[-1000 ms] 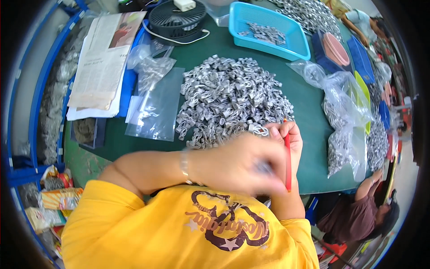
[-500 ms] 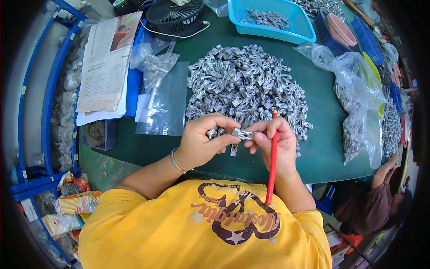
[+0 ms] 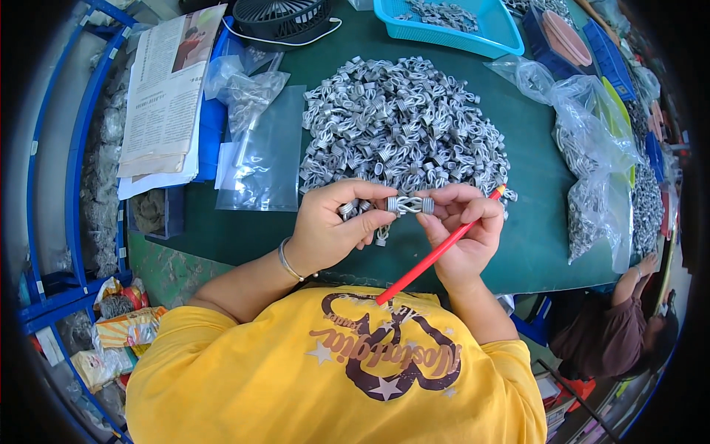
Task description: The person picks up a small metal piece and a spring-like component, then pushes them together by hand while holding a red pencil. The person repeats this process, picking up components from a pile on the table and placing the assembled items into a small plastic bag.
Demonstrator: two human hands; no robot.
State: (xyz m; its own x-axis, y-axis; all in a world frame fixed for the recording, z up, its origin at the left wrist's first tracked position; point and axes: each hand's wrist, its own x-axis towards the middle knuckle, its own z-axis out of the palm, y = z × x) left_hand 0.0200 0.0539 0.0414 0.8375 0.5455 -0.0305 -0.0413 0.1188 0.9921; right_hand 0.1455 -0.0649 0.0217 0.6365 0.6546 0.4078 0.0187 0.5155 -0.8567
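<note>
Head view: piece [image 3: 409, 206] pinched between left hand [image 3: 322, 229] and right hand [image 3: 472, 240]

Grey and metallic, the piece lies level in front of the shirt [image 3: 333, 370], ribbed at each end with open loops between; whether it is one part or two meeting, I cannot tell. The left fingers grasp its left end against the thumb, with spare pieces [image 3: 353, 209] tucked in the curl of the same hand; a bracelet [image 3: 287, 259] circles that wrist. The right fingers grasp the other end and also hold a red pencil [image 3: 425, 266], which slants across the hand, yellow end up and away, red end down over the shirt.

Just beyond the hands, a pile [image 3: 403, 126] of similar grey pieces sits on the green surface [image 3: 529, 237]; a clear bag [image 3: 262, 174] lies flat to its left, with a newspaper [image 3: 163, 96] further left; a black fan [image 3: 277, 15] stands at the far left, and a blue basket [image 3: 447, 44] with more pieces at the far side; filled bags [image 3: 580, 163] rest to the right. At the right edge, near the surface, is a co-worker in a dark sleeve [image 3: 625, 314]; blue shelving [image 3: 70, 285] stands on the left.
</note>
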